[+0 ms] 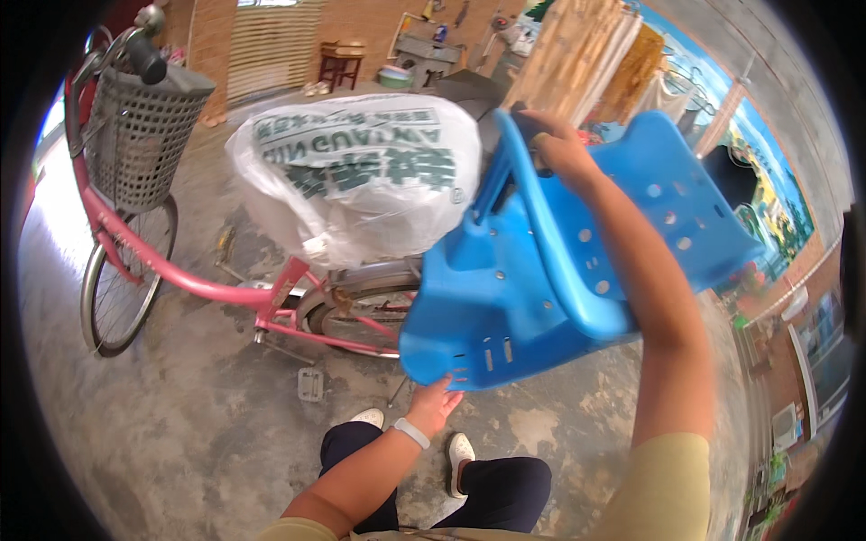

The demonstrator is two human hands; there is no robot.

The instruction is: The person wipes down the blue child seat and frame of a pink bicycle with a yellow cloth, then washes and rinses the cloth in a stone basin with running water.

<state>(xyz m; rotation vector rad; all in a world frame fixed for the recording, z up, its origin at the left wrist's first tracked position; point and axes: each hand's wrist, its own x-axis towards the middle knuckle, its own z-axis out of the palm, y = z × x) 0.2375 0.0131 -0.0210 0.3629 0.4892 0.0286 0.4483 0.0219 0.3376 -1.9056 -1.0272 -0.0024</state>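
Note:
A blue plastic child bicycle seat (514, 270), with a curved armrest rail and slotted holes, is tilted over the rear of a pink bicycle (203, 284). My left hand (433, 406), with a pale band on its wrist, pinches the seat's near lower edge, thumb against the plastic. At the far side my right hand (558, 145) is closed around a dark bar by the end of the rail; its fingers are partly hidden. A white plastic bag (358, 176) with green printing covers the bicycle's saddle area. The seat hides part of the rear wheel (365, 318).
A grey basket (145, 135) hangs at the bicycle's front, and a pedal (310, 384) juts toward my feet. Hanging cloths (575, 54), a wooden stool (342, 64) and a basin (394, 76) stand farther back. The floor (203, 419) is stained concrete.

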